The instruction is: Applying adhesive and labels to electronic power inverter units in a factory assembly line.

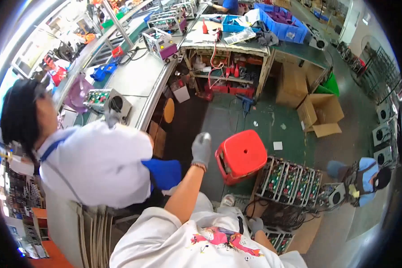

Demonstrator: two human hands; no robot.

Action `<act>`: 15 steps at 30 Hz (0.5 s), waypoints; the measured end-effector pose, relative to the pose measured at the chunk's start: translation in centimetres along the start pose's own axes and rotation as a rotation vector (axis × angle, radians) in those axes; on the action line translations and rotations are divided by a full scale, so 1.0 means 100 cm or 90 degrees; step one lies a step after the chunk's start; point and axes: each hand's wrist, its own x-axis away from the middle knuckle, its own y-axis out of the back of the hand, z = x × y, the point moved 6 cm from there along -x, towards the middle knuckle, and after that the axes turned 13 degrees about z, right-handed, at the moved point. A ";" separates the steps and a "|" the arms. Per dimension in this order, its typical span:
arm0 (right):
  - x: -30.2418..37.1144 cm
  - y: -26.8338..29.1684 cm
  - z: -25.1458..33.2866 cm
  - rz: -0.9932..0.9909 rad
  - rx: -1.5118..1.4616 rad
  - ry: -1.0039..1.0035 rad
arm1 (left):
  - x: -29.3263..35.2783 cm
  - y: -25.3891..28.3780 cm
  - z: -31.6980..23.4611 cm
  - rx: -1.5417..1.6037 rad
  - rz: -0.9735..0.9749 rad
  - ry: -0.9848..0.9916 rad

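1. Stool (pixel 245 149), red, stands near the left hand (pixel 201 150); I see its fingers curled, nothing visibly held, but cannot tell how tightly.
2. Circuit-board units (pixel 290 182) sit beside it, probably grouped for reach.
3. From here, the grip of the right hand (pixel 256 224) is unreadable; the forearm (pixel 265 242) partly hides the lower unit (pixel 281 241).

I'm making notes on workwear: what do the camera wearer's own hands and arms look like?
The left hand and right hand both wear grey gloves. A reddish-brown bracelet circles the left wrist. The forearms are uncovered, below the short white sleeves of a shirt with a pink print. Finer glove details are too small to tell.
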 end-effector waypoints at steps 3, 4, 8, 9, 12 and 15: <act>-0.067 0.037 0.117 -0.104 -0.059 0.177 | -0.155 0.024 0.007 0.213 -0.212 -0.030; -0.060 0.053 0.188 -0.074 -0.175 0.116 | -0.192 0.032 -0.001 0.163 -0.334 0.063; -0.110 0.096 0.345 -0.003 -0.196 0.279 | -0.367 0.075 -0.037 0.082 -0.550 0.013; -0.120 0.099 0.370 0.010 -0.292 0.304 | -0.407 0.083 -0.055 0.134 -0.537 -0.010; -0.174 0.123 0.404 -0.081 -0.523 0.174 | -0.529 0.134 -0.105 0.099 -0.607 -0.178; -0.254 0.143 0.429 -0.084 -0.466 0.026 | -0.603 0.195 -0.173 -0.032 -0.636 -0.314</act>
